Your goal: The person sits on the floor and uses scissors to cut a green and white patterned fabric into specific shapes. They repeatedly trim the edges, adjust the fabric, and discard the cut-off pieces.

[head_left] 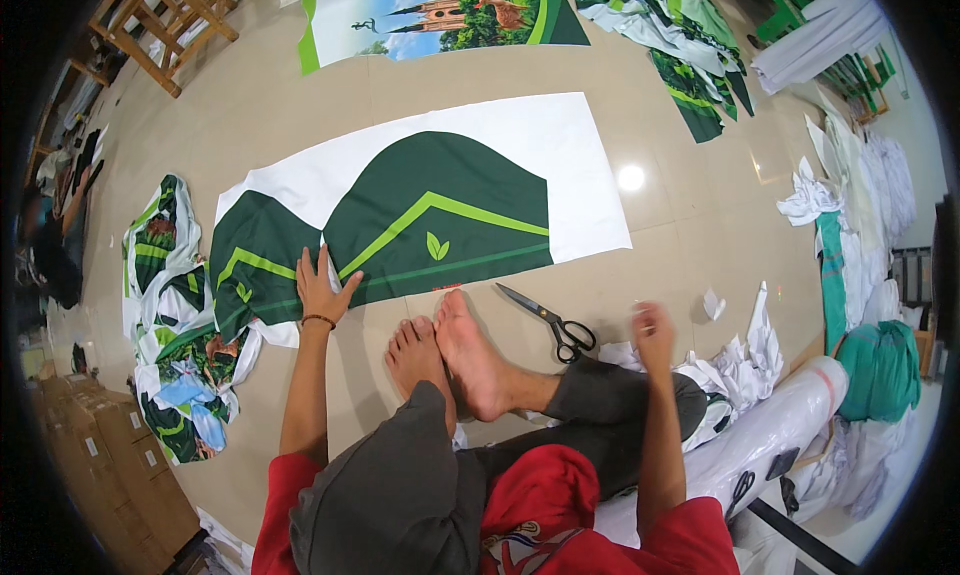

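A long printed cloth panel (450, 180), white with dark green curved shapes, light green bands and leaf motifs, lies on the tiled floor. My left hand (320, 290) rests on its lower edge, left of centre, fingers spread. My right hand (652, 330) is raised right of the panel, slightly blurred, fingers curled together; what they hold, if anything, is unclear. Black-handled scissors (550, 320) lie open-floor side, below the panel, between my bare feet (470, 365) and my right hand. Small white scraps (740, 365) lie beside my right leg.
A heap of printed cloth (165, 275) lies left, another (690, 45) at upper right, a printed panel (440, 15) at top. A wooden stool (165, 35), cardboard boxes (100, 445), a wrapped roll (790, 415) and white fabric piles (880, 185) line the edges. Another person (55, 245) is at far left.
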A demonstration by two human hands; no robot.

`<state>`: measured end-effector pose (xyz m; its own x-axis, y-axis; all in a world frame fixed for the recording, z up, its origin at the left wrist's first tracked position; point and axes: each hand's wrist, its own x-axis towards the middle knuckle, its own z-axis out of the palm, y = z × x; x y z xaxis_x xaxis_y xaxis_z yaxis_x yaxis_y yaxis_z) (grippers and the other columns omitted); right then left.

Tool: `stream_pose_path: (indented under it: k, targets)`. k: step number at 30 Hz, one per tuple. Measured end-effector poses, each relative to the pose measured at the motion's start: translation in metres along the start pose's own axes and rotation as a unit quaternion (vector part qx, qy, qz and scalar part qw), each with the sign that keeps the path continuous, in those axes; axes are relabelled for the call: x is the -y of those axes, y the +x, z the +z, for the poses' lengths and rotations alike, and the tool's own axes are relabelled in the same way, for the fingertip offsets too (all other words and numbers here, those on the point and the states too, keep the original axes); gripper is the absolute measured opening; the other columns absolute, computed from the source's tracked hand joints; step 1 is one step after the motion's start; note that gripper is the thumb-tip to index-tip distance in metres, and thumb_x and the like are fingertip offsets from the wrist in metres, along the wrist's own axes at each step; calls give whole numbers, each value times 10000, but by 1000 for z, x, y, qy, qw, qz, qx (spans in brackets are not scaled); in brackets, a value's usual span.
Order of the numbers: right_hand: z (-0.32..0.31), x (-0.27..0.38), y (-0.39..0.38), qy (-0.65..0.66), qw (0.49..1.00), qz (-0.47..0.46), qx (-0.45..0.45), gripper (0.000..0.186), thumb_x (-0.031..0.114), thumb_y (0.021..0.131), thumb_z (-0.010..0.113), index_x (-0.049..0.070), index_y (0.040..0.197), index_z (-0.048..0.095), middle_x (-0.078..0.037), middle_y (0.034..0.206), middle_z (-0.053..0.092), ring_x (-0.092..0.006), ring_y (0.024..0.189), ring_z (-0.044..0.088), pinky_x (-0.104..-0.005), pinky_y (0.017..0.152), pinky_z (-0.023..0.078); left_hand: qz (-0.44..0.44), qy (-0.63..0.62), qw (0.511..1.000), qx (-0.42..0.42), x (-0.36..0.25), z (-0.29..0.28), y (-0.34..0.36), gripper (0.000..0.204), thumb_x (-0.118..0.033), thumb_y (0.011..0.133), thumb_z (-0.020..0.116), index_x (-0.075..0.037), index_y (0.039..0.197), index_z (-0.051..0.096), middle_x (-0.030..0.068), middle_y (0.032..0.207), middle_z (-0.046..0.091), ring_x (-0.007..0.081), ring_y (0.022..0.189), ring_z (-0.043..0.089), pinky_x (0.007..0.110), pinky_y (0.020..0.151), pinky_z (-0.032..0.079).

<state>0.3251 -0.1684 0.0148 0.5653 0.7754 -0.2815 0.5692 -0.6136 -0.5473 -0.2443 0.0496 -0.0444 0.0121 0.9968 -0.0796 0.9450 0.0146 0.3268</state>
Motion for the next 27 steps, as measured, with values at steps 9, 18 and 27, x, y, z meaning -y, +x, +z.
stream_pose_path:
  k: [9, 18, 27]
  targets:
    - [97, 69, -67, -52, 977, -199, 57, 227, 136, 911, 554, 33, 1081, 664, -278, 1133, 630, -494, 1038, 586, -558, 878, 495, -42, 31, 998, 38, 7, 6, -15, 1051, -683, 812, 728, -167, 1620, 300, 260, 1681, 125, 493, 1540, 105, 662, 1203, 123]
    - [51, 53, -31, 180, 937, -184, 236, 225, 102, 924, 585, 4, 1118, 645, -190, 1103, 646, -300, 946, 626, -419, 801, 542, -66, 72, 994, 42, 23, 12, -28, 1064, -675, 830, 714, -204, 1649, 223, 243, 1697, 104, 485, 1551, 98, 660, 1207, 151]
    - [37, 60, -14, 362, 898, 152, 197, 354, 98, 983, 601, 16, 1323, 651, -21, 949, 674, -145, 740, 619, -282, 630, 507, -58, 71, 995, 41, 29, 11, -32, 1102, -712, 803, 717, -188, 1644, 235, 251, 1697, 96, 524, 1538, 83, 684, 1192, 140]
